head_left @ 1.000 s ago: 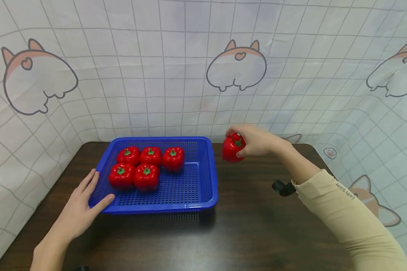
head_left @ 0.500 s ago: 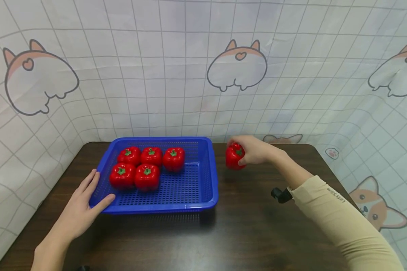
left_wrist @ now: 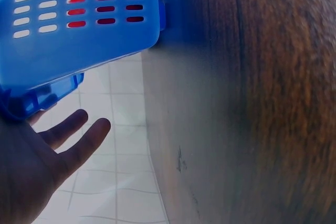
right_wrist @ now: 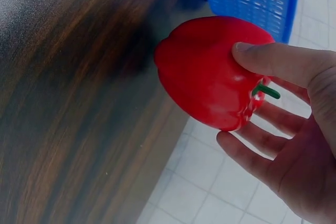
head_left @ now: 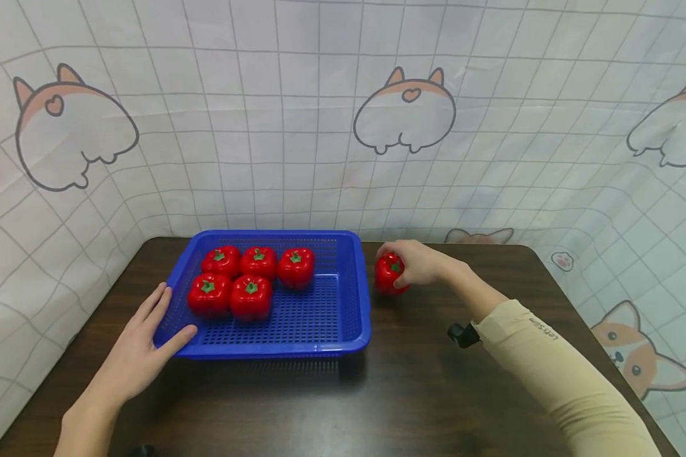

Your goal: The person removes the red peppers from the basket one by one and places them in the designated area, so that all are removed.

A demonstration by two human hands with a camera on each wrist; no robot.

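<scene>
My right hand [head_left: 420, 261] grips a red bell pepper [head_left: 386, 274] just right of the blue basket [head_left: 274, 351]. In the right wrist view, the thumb lies on one side of the pepper [right_wrist: 210, 72] and fingers curl round the other, with its green stem toward the palm. Whether its base touches the table I cannot tell. Several red bell peppers [head_left: 251, 297] stand in the left part of the basket, stems up. My left hand [head_left: 134, 355] rests at the basket's left front corner, fingers straight and spread along the rim. The left wrist view shows its fingers [left_wrist: 86, 145] extended beside the basket wall.
The dark wooden table [head_left: 297, 412] stretches in front of the basket and to its right. A white gridded cloth [head_left: 251, 127] with printed dogs hangs behind and along both sides. A small black device [head_left: 463, 334] sits at my right wrist.
My right hand has brought the bell pepper lower, down toward the table beside the basket. The left hand stays on the basket rim. The head view has shifted slightly.
</scene>
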